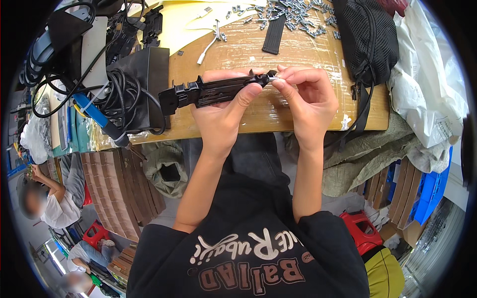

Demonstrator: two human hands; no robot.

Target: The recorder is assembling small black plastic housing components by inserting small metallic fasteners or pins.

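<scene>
L hand (221, 112) is curled firmly round a long black plastic bar (223, 91), approx. 12 o'clock. R hand (313, 102) pinches a tiny white bit (274, 78), thumb to finger, at bar's 3 o'clock end. Small silver metal pieces (296, 22) lie abt. 1 o'clock.

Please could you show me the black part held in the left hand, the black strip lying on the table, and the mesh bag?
Black part (213, 91): head view, middle of its long body.
Black strip (274, 37): head view, middle of its flat face.
Mesh bag (381, 40): head view, its mesh side.
</scene>
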